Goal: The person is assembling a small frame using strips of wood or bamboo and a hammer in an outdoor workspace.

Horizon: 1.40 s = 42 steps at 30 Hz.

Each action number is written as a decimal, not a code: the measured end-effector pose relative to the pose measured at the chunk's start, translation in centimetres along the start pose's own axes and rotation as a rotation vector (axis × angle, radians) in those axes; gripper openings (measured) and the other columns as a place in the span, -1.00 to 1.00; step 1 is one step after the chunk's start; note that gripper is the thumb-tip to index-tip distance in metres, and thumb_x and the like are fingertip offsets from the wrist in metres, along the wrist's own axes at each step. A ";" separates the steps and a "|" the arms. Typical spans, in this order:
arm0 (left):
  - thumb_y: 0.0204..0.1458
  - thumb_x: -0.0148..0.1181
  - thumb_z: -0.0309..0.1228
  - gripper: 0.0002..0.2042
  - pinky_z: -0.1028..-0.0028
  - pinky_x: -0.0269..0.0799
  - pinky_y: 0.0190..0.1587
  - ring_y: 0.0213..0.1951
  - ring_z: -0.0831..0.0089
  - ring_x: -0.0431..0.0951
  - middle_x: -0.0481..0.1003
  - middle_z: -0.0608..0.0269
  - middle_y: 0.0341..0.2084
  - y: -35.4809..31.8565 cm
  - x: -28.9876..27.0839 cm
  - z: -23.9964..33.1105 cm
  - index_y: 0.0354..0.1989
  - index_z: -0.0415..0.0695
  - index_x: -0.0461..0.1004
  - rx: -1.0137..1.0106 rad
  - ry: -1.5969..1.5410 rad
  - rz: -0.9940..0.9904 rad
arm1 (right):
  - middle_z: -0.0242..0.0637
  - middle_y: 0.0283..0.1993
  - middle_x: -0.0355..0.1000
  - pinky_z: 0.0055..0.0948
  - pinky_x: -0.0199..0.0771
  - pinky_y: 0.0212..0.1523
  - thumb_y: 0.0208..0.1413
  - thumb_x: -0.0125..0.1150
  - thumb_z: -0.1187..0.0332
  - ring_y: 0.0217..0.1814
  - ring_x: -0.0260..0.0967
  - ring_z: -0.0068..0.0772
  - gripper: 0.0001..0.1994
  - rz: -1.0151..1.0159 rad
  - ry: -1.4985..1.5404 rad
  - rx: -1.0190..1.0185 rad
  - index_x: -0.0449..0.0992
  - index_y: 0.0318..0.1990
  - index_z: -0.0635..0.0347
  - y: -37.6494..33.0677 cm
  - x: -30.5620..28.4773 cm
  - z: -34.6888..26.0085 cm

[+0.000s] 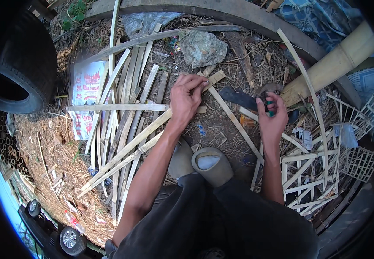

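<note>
Gripping dark-bladed knife (238, 97) w/ R hand (273, 113), fingers curled round handle, blade btw hands. L hand (187, 98) pinched over crossed slats (217, 77); can't tell what's held. Rock (202, 47) just beyond.

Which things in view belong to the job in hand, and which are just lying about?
Likely in the job:
- bamboo strip, under the left hand
- dark-bladed tool, in the right hand
- pile of loose strips, probably stock

Apparently just lying about:
- tyre
- rock
- printed sack
</note>
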<state>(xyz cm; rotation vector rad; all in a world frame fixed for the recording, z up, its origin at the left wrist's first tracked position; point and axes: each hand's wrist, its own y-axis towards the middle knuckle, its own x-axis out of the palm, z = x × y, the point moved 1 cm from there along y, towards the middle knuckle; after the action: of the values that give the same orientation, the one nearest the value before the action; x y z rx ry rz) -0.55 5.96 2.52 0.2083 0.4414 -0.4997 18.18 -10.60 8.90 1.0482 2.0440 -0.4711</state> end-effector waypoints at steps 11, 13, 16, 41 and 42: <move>0.06 0.41 -0.45 -0.85 0.37 0.40 0.02 -0.17 0.28 0.48 0.60 0.23 -0.27 0.0 -0.4 0.0 -0.20 -0.11 0.75 -0.109 0.069 -0.082 | 0.00 -0.11 0.51 -0.18 0.50 -0.05 0.12 0.51 0.20 -0.12 0.49 -0.05 -0.53 -0.232 -0.227 0.241 0.50 -0.02 0.42 -4.4 -3.2 9.3; 0.06 0.40 -0.47 -0.85 0.35 0.41 -0.01 -0.16 0.26 0.49 0.59 0.23 -0.29 0.0 -0.3 -0.1 -0.20 -0.10 0.75 -0.088 0.066 -0.062 | 0.05 -0.12 0.51 -0.14 0.49 -0.05 0.19 0.44 0.22 -0.10 0.49 0.02 -0.57 -0.243 -0.300 0.199 0.49 -0.03 0.44 -4.6 -3.2 9.6; 0.05 0.39 -0.49 -0.85 0.34 0.43 -0.04 -0.14 0.26 0.51 0.58 0.23 -0.28 -0.2 -0.3 0.0 -0.20 -0.10 0.75 -0.099 0.064 -0.055 | 0.12 -0.15 0.50 -0.07 0.47 -0.06 0.30 0.30 0.24 -0.13 0.48 0.13 -0.63 -0.250 -0.313 0.181 0.47 -0.02 0.47 -4.8 -2.8 9.8; 0.05 0.32 -0.55 -0.81 0.30 0.51 -0.17 -0.20 0.22 0.59 0.55 0.20 -0.27 -0.9 -0.1 0.1 -0.16 -0.12 0.70 0.064 0.229 0.006 | -0.22 -0.60 0.35 -0.31 0.31 -0.50 0.53 -0.12 0.14 -0.61 0.34 -0.36 -0.63 -0.633 0.255 0.207 0.45 -0.13 0.29 -8.2 -0.4 -3.1; 0.05 0.32 -0.55 -0.81 0.30 0.51 -0.17 -0.20 0.22 0.59 0.55 0.20 -0.27 -1.1 -0.1 0.0 -0.16 -0.12 0.70 0.060 0.229 0.002 | -0.22 -0.60 0.35 -0.31 0.31 -0.50 0.53 -0.12 0.14 -0.61 0.34 -0.36 -0.63 -0.635 0.254 0.211 0.45 -0.13 0.29 -8.2 -0.5 -3.0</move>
<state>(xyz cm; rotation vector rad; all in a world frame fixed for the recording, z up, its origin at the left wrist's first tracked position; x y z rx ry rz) -1.16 5.08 2.48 0.3261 0.6500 -0.4892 10.28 -13.84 10.99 0.5679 2.5946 -0.9290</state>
